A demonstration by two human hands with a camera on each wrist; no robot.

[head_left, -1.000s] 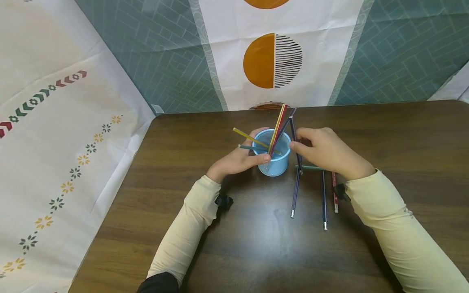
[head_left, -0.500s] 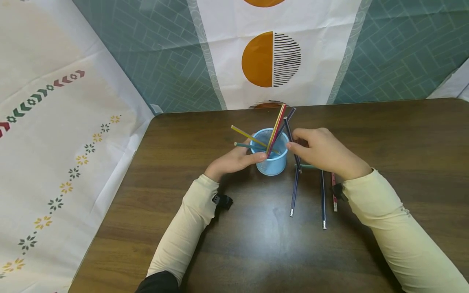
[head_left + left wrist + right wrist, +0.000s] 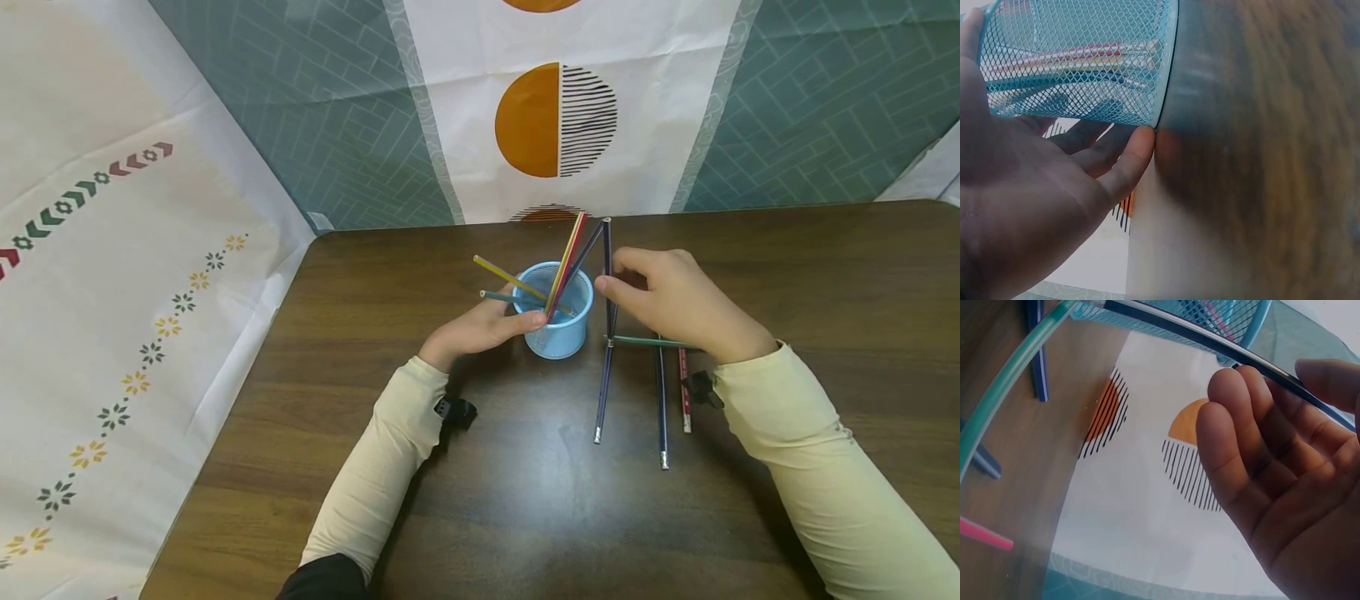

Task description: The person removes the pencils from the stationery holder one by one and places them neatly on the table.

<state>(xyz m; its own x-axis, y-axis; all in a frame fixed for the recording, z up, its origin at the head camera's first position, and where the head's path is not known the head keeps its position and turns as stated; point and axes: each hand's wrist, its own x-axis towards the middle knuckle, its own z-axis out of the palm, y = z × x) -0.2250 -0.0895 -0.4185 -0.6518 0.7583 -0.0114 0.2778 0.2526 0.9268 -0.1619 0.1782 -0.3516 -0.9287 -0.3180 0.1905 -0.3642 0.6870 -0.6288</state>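
My left hand [image 3: 480, 333] holds a light blue mesh pencil cup [image 3: 558, 343] upright, thumb at its near rim and fingers round its side. In the left wrist view pencils show through the cup's mesh [image 3: 1079, 37]. Red, yellow, teal and dark blue pencils lean out of it, among them a yellow pencil [image 3: 495, 270] tilted left. Just right of the cup, my right hand [image 3: 671, 304] pinches a dark blue pencil [image 3: 608, 250] between thumb and fingers. Its silver end points down, over a green pencil [image 3: 647, 341] lying crosswise.
Two dark blue pencils, one [image 3: 602, 404] left of the other [image 3: 662, 417], and a red pencil [image 3: 686, 400] lie on the brown wooden table [image 3: 525, 500]. Behind the table's far edge hangs a patterned cloth [image 3: 480, 125].
My right hand has risen a little and shifted right, bringing the dark blue pencil from a slant to nearly upright in the head view. The left hand and cup stay almost still.
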